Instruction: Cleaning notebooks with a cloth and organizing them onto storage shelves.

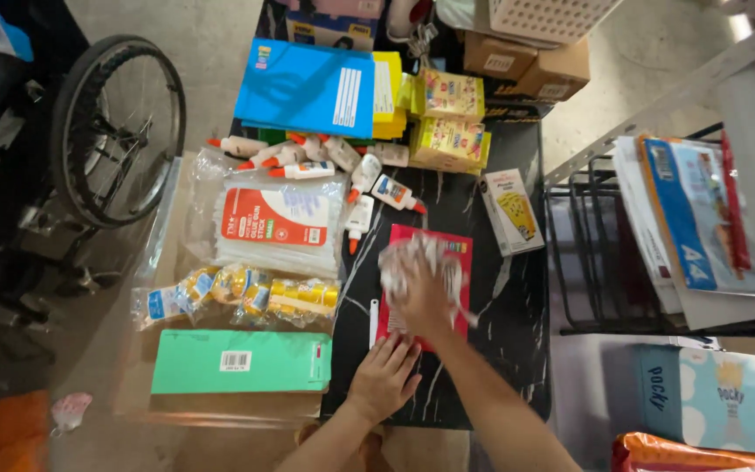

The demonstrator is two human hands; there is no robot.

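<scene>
1. Head view, looking straight down: a black marble-patterned bench [517, 350] is crowded with stationery, and both bare hands work at its near end.
2. The right hand [423, 293] is closed around a crumpled wad of clear plastic wrap [412, 262]; the grip looks tight, with fingers curled over the wad, though motion blur softens the detail.
3. That wad sits directly above a flat red rectangular packet [460, 253], which lies on the bench just beyond the hands.
4. The left hand [384, 378] lies flat and open, palm down, fingers spread; its fingertips touch the near edge of the red packet. It holds nothing.
5. A thin white strip [374, 322] lies just beside the packet's left edge.
6. To the left are a mint-green flat box [239, 361], a clear bag of yellow-and-blue tape rolls [238, 297] and a clear pack of glue sticks with a red label [277, 227].
7. Farther away, small white glue bottles with orange caps [325, 162] lie scattered; behind them are a blue notebook [308, 87] and yellow boxes [450, 118].
8. A small white-and-yellow carton [512, 212] lies to the right of the packet.
9. A wheel [117, 131] stands on the floor, well to the left.
</scene>
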